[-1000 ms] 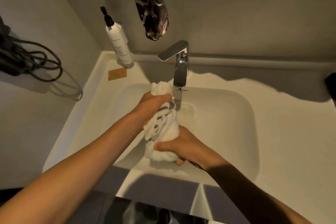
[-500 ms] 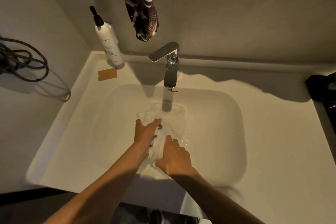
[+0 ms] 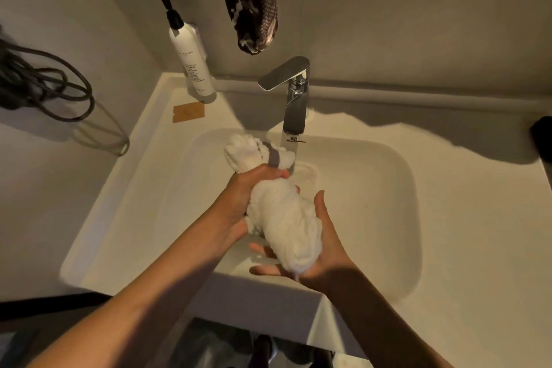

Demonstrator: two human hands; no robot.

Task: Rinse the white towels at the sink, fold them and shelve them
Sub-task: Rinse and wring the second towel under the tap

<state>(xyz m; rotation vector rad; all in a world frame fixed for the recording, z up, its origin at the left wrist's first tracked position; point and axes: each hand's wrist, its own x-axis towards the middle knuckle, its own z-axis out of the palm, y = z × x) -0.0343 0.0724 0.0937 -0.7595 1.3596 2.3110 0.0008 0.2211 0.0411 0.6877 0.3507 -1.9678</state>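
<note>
A white towel with a grey stripe is bunched into a thick roll above the white sink basin. My left hand is closed around its upper part, just left of the chrome faucet. My right hand lies palm up under the lower end and cradles it, fingers spread. The roll's top end pokes out above my left hand, close to the spout. Water appears to run from the spout into the basin.
A white pump bottle stands at the back left corner beside a small brown card. A dark patterned cloth hangs on the wall above the faucet. Black cables hang on the left wall. A dark object sits at the right edge.
The towel, pressed low in the basin half a second ago, has been lifted and bunched into a roll. My right hand has turned palm up beneath it.
</note>
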